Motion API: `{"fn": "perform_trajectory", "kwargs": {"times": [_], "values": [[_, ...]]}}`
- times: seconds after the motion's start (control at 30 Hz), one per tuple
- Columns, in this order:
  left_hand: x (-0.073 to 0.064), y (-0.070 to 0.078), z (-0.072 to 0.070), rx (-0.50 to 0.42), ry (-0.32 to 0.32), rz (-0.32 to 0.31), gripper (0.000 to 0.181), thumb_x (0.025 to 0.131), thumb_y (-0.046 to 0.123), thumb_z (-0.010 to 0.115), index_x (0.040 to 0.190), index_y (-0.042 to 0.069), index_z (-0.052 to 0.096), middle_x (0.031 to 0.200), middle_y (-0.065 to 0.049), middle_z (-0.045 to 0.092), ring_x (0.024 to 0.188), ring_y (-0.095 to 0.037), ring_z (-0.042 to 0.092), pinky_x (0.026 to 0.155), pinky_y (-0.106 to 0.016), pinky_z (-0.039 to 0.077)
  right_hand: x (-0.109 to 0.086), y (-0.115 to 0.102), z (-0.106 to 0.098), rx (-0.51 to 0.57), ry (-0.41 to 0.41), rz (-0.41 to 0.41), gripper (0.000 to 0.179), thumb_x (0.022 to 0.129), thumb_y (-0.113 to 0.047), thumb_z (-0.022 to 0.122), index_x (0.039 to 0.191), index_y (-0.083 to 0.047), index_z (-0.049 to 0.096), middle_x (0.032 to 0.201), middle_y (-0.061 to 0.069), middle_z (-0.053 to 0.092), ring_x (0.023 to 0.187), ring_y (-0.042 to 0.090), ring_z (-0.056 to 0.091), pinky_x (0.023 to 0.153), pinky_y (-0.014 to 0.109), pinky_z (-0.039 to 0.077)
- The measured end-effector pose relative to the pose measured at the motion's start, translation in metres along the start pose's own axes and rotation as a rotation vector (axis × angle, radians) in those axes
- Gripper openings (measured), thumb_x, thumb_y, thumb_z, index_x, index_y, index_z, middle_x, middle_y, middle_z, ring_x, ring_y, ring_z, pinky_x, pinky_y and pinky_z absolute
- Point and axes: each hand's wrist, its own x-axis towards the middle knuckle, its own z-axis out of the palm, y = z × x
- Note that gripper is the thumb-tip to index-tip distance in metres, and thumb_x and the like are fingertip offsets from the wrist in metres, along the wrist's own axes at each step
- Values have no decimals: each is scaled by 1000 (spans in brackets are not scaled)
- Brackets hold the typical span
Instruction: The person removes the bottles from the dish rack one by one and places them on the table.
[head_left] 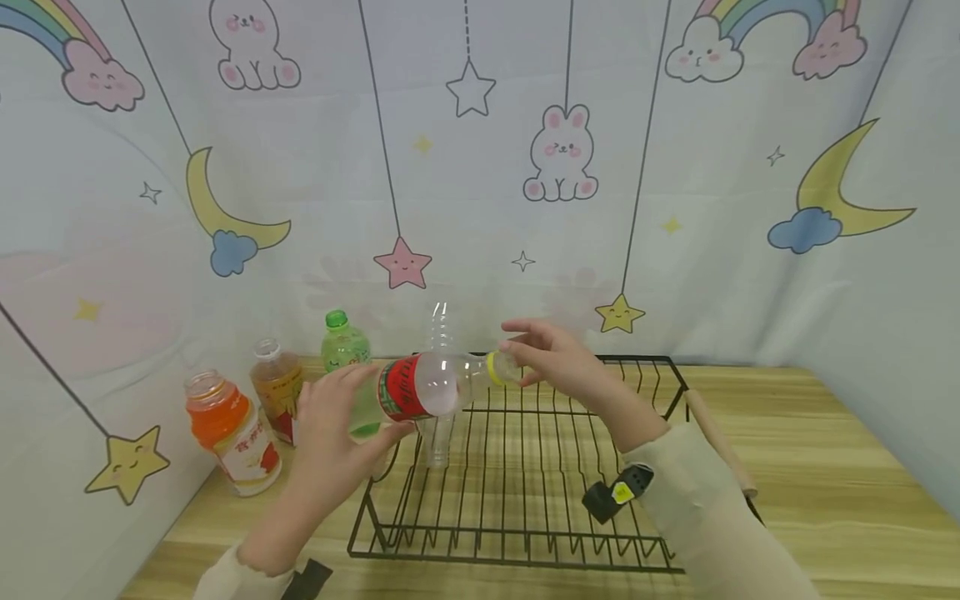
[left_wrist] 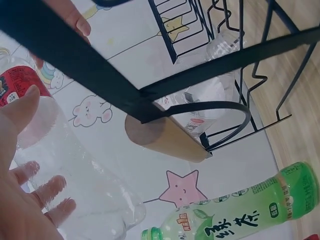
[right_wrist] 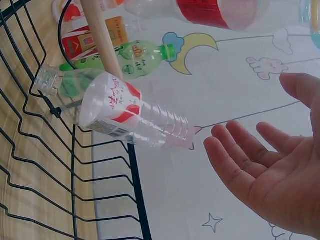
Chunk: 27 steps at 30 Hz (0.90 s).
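Observation:
My left hand (head_left: 330,433) grips a clear plastic bottle (head_left: 438,385) with a red label, its thumb lying along the near side. The bottle lies nearly level above a black wire rack (head_left: 540,537), with its yellow-ringed neck toward the right. Close to that neck is my right hand (head_left: 558,358). In the right wrist view, the fingers of that hand (right_wrist: 270,165) are loosely bent and hold nothing. Neck down in the rack, at its left side, stands another clear bottle (right_wrist: 112,102) with a white and red label, partly hidden in the head view.
Left of the rack stand a green tea bottle (head_left: 345,343), a brownish drink bottle (head_left: 276,383) and an orange drink bottle (head_left: 232,433). A wooden handle (head_left: 720,442) runs along the rack's right side. Behind the wooden table (head_left: 825,475) hangs a patterned curtain (head_left: 480,200).

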Motion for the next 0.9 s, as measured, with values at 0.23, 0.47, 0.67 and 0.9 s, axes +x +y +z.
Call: {"fn": "perform_trajectory", "kwargs": {"times": [0.23, 0.47, 0.67, 0.9], "values": [[-5, -6, -1, -40, 17, -61, 74, 68, 20, 88, 131, 9, 52, 134, -14, 52, 128, -35, 40, 109, -70, 8, 9, 6, 8, 38, -14, -6, 48, 100, -23, 51, 145, -8, 39, 136, 18, 52, 115, 33, 56, 87, 42, 55], [-9, -13, -2, -88, 51, -125, 71, 68, 11, 87, 129, 7, 51, 130, -16, 54, 122, -34, 42, 106, -61, 21, 18, 9, 17, 36, -10, 24, 55, 97, -30, 57, 145, -9, 38, 131, 17, 56, 110, 27, 59, 90, 47, 52], [-12, -18, -5, -142, 41, -230, 68, 71, 13, 86, 129, 8, 53, 130, -13, 54, 121, -32, 41, 97, -54, 31, 25, 12, 24, 20, -6, 57, 57, 96, -32, 59, 145, -10, 39, 130, 15, 57, 108, 26, 60, 87, 42, 54], [-17, -27, -6, -198, 65, -311, 69, 74, 9, 83, 133, 3, 48, 128, -14, 51, 119, -30, 40, 95, -50, 33, 33, 17, 31, 25, -12, 77, 59, 96, -33, 60, 145, -11, 38, 131, 15, 56, 110, 26, 60, 87, 41, 55]]}}
